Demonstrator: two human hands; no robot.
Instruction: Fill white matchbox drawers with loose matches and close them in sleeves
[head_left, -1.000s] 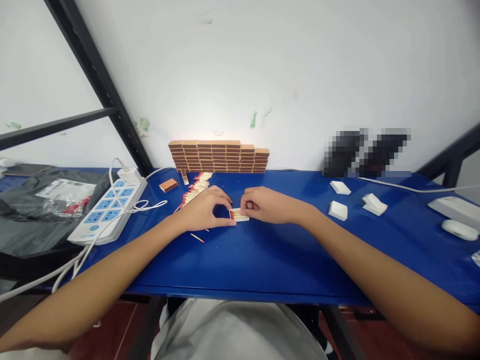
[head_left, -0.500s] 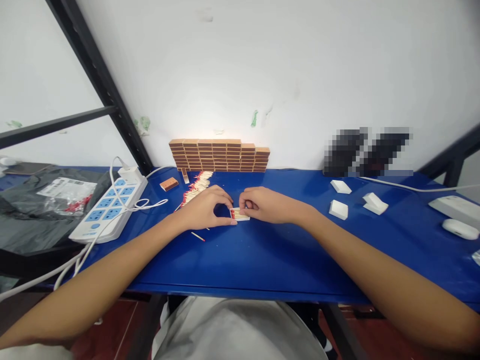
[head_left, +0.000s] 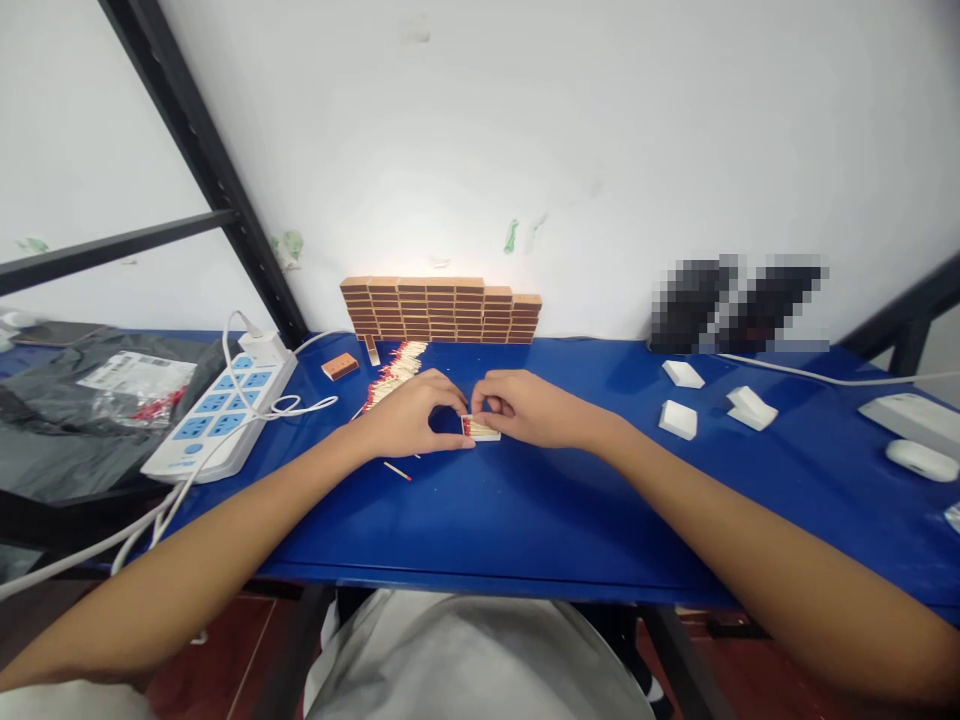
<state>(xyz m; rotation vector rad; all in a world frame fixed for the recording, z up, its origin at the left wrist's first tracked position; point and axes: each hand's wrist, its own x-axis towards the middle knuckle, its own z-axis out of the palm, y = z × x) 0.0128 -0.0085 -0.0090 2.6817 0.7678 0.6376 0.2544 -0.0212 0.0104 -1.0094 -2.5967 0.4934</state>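
Observation:
A small white matchbox tray (head_left: 489,436) with red-tipped matches (head_left: 480,427) lies on the blue table. My left hand (head_left: 420,415) curves round the tray's left end, thumb at the near edge and fingers at the far edge. Over the tray, my right hand (head_left: 517,405) is closed in a pinch at the far side of the matches; what sits between its fingertips is hidden. Behind my left hand spreads a pile of loose matches (head_left: 397,372). One single match (head_left: 397,471) lies in front of it.
A stepped wall of stacked matchboxes (head_left: 442,312) stands against the wall. One brown matchbox (head_left: 340,367) lies left of the pile, near a white power strip (head_left: 225,415) with cables. White trays (head_left: 679,420) are at the right, and a white oval case (head_left: 921,459) lies farther right.
My right fingertips have shifted slightly left along the tray, toward the red match heads. My left hand keeps its hold on the tray.

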